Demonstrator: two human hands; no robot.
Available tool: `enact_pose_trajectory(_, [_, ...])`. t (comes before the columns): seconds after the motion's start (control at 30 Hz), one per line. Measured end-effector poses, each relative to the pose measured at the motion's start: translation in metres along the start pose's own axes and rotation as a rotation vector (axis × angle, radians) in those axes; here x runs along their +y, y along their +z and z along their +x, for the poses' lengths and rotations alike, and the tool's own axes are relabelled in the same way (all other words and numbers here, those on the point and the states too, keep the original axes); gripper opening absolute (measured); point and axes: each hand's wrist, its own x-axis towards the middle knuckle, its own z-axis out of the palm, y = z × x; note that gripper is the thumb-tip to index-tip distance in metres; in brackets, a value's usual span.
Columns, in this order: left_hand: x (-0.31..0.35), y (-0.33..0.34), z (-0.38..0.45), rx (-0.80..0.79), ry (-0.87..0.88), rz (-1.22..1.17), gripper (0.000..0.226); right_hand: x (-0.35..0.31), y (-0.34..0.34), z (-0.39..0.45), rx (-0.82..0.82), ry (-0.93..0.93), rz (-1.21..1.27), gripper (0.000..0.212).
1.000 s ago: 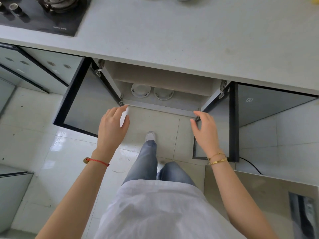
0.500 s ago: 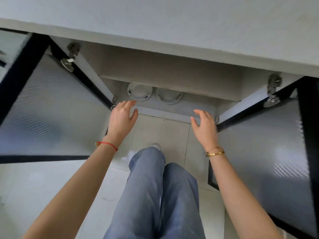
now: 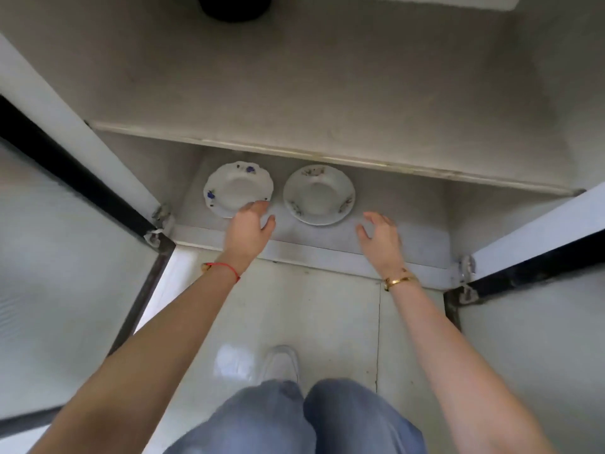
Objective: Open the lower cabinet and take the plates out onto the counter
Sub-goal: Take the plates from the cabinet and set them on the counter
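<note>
Nearest the camera are the person's knees in blue jeans, with one pale shoe on the glossy tiled floor just ahead of them. Both bare forearms reach forward over the floor toward the lower cabinet, whose two doors stand swung wide, the left door and the right door flanking the opening. The left wrist wears a red string bracelet and the right wrist a gold bangle. The left hand has crossed the cabinet's front lip, its fingers loosely spread and curled, the tips over the near rim of the left plate; whether they touch it cannot be told. The right hand hovers empty over the bottom shelf, fingers spread and slightly bent, near but apart from the right plate. The two small white plates sit side by side on the cabinet's floor, just beside each other without touching, the left one scalloped with blue flowers, the right one round with faint brownish sprigs. Above them runs the front edge of an upper shelf, and at its far back stands a dark round object, cut off by the frame.
</note>
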Motion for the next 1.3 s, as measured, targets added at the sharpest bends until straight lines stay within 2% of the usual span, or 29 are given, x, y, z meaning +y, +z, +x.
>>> enact_pose_trajectory(0.33, [-0.051, 0.096, 0.103, -0.064, -0.1, 0.042, 0.033, 0.055, 0.081, 0.104, 0.045, -0.008, -0.004, 0.032])
enact_pose_trajectory(0.57, [-0.056, 0.118, 0.131, -0.08, -0.168, 0.032, 0.026, 0.064, 0.102, 0.135, 0.031, 0.05, 0.054, 0.033])
enact_pose_trajectory(0.67, [-0.06, 0.126, 0.135, -0.087, -0.214, -0.006, 0.019, 0.068, 0.107, 0.14, 0.027, 0.053, 0.061, 0.034])
enact_pose_trajectory(0.83, [-0.068, 0.133, 0.133, -0.146, -0.228, -0.058, 0.023, 0.07, 0.112, 0.14, 0.042, 0.076, 0.125, 0.032])
enact_pose_trajectory(1.1, [-0.063, 0.13, 0.112, -0.094, -0.279, -0.244, 0.016, 0.07, 0.116, 0.116, 0.096, 0.108, 0.25, 0.023])
enact_pose_trajectory(1.2, [-0.066, 0.132, 0.097, -0.079, -0.295, -0.296, 0.021, 0.073, 0.115, 0.099, 0.109, 0.101, 0.277, 0.02])
enact_pose_trajectory(1.27, [-0.071, 0.133, 0.085, -0.069, -0.341, -0.338, 0.013, 0.075, 0.116, 0.085, 0.106, 0.101, 0.302, 0.02])
enact_pose_trajectory(1.3, [-0.074, 0.134, 0.08, -0.069, -0.369, -0.344, 0.016, 0.076, 0.116, 0.079, 0.103, 0.097, 0.31, 0.02])
